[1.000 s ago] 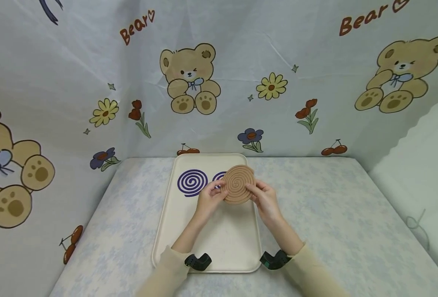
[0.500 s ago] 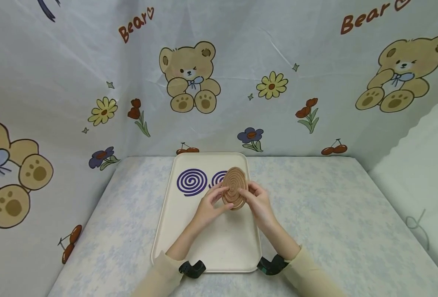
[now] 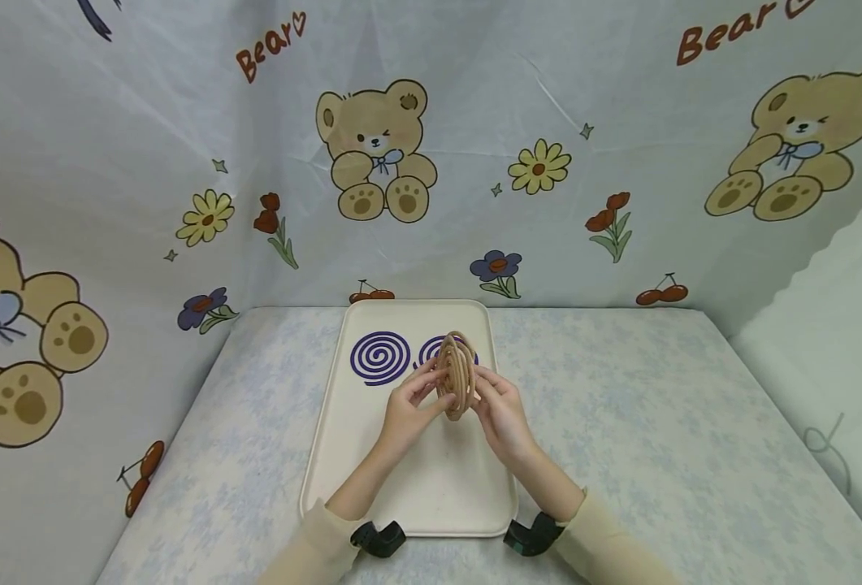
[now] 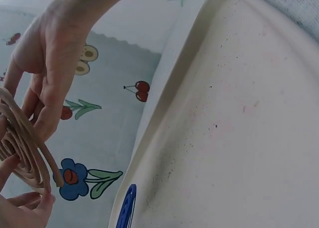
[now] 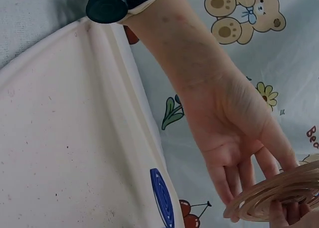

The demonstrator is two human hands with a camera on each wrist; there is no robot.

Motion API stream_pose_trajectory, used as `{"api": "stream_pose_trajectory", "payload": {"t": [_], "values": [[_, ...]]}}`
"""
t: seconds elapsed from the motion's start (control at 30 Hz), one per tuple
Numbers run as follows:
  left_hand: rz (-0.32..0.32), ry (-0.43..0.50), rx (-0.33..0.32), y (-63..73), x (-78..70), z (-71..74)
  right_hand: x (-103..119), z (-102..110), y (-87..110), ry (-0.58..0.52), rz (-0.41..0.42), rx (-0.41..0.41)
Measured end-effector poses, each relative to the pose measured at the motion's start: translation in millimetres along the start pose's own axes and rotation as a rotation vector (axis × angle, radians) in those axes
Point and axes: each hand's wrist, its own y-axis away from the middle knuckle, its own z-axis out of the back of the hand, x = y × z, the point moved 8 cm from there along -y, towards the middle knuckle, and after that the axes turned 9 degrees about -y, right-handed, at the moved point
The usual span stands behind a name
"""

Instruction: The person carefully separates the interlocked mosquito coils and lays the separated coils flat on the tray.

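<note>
My left hand (image 3: 404, 413) and my right hand (image 3: 502, 414) both have a narrow grip, holding the brown coil (image 3: 463, 375) between them above the tray (image 3: 438, 496), turned nearly edge-on. Its rings stand apart, and in the left wrist view one end sticks out from the rest. If I pull unevenly, I think a ring could bend too much and break, because the material may be brittle. If one pinch slips, the coil could drop near the purple spirals (image 3: 380, 356).
</note>
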Motion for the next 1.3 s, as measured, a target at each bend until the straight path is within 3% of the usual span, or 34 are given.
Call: {"api": "stream_pose_trajectory", "payload": {"t": [0.2, 0.3, 0.5, 0.67, 0.93, 1.3], "values": [[-0.038, -0.088, 0.022, 1.9, -7.9, -3.0, 1.4, -1.1, 1.2, 0.026, 0.053, 0.036], [-0.026, -0.162, 0.021, 3.0, -10.0, -3.7, 2.3, -0.7, 0.3, 0.053, 0.079, 0.060], [-0.027, -0.211, 0.030, 4.7, -20.7, -3.7, 4.2, -2.5, 1.0, 0.137, 0.142, 0.137], [0.011, -0.149, 0.029, 6.2, -27.5, -3.3, 4.3, -4.4, 2.3, 0.216, 0.169, 0.145], [0.139, -0.056, 0.011, 7.8, -20.1, -2.6, 1.3, -5.0, 1.8, 0.221, 0.131, 0.117], [0.244, 0.271, 0.116, 6.9, -19.2, -4.2, 5.5, -2.1, 1.4, 0.127, 0.106, 0.085]]}}
